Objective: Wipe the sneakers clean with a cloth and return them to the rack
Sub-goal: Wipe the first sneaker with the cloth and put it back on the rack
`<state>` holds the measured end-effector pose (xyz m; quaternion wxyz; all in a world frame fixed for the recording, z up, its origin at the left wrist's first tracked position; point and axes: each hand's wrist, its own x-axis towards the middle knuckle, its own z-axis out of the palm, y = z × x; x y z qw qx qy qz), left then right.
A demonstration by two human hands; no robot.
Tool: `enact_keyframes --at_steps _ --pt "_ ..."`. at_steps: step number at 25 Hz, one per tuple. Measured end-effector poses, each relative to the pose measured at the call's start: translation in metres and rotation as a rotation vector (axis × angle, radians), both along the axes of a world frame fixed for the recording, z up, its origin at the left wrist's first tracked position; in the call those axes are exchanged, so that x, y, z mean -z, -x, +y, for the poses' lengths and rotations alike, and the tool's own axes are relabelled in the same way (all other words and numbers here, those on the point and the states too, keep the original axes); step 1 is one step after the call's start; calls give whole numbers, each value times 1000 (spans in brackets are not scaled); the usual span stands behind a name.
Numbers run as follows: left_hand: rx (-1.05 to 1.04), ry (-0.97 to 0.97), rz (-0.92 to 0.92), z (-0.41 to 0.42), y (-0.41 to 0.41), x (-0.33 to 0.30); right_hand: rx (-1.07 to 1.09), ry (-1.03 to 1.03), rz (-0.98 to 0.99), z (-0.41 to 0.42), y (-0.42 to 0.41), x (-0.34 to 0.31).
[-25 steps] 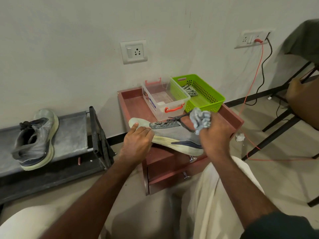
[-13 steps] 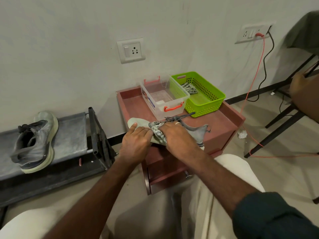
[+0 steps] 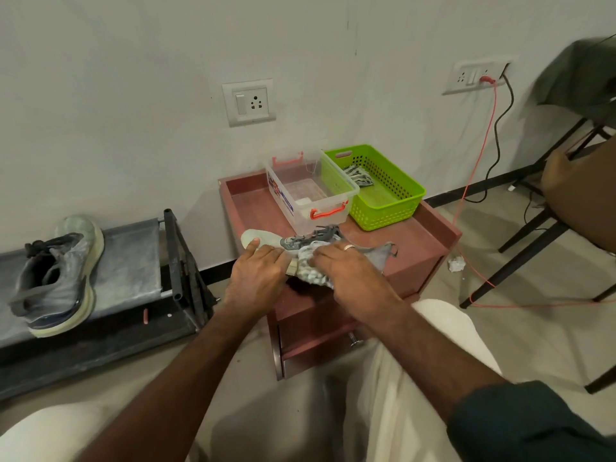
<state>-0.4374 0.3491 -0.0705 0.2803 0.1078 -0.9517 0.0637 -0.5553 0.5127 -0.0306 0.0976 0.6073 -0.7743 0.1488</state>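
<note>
Sneaker on the table: the grey sneaker (image 3: 376,253) lies on its side at the front edge of the red table (image 3: 430,235), toe to the left, heel tab to the right, both hands on it.
Left hand: the left hand (image 3: 258,273) is planted flat over the toe end, fingers (image 3: 266,253) straight and close together, pressing down and pinning the shoe.
Right hand: the right hand (image 3: 346,265) bears down on the crumpled cloth (image 3: 311,268) at mid-shoe; its fingers look curled over the bunched fabric, a ring showing on one.
Second sneaker: the other sneaker (image 3: 55,278) sits on the rack (image 3: 133,261) at the left, well apart from the action.
How it handles: by the look of it, the shoe is light, soft in the upper and firmer along the pale sole; it would likely slide under a wipe, so the pinned toe is the sensible hold. For the carry to the rack, the heel collar or the sole edge looks like the best grip.
Cloth: limp and wadded, it will probably need re-bunching as it rubs.
Hidden: the hands cover most of the sneaker's side, so how clean it is cannot be judged; the right fingertips are buried in the cloth.
Behind: a clear box (image 3: 308,191) and a green basket (image 3: 388,208) stand at the back of the table.
</note>
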Motion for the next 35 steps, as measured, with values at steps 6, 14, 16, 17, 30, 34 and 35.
enact_keyframes --at_steps 6,14,16,17,30,34,35 --pt "-50 -43 -106 0 3 -16 496 207 -31 21 51 -21" --pt "-108 -176 -111 -4 27 -33 386 -60 -102 4 27 0" --pt "-62 -416 -102 -22 22 -29 414 -60 -144 3 28 -3" --pt "-51 -557 -79 -32 18 -27 436 -53 -145 3 28 -3" --pt "81 -576 19 -52 3 -15 -25 52 -66 -48 -25 17" --pt "-21 -673 -35 -56 2 -22 300 3 27 -17 12 9" --pt "-40 -704 -40 -56 4 -25 410 -25 26 -8 24 8"
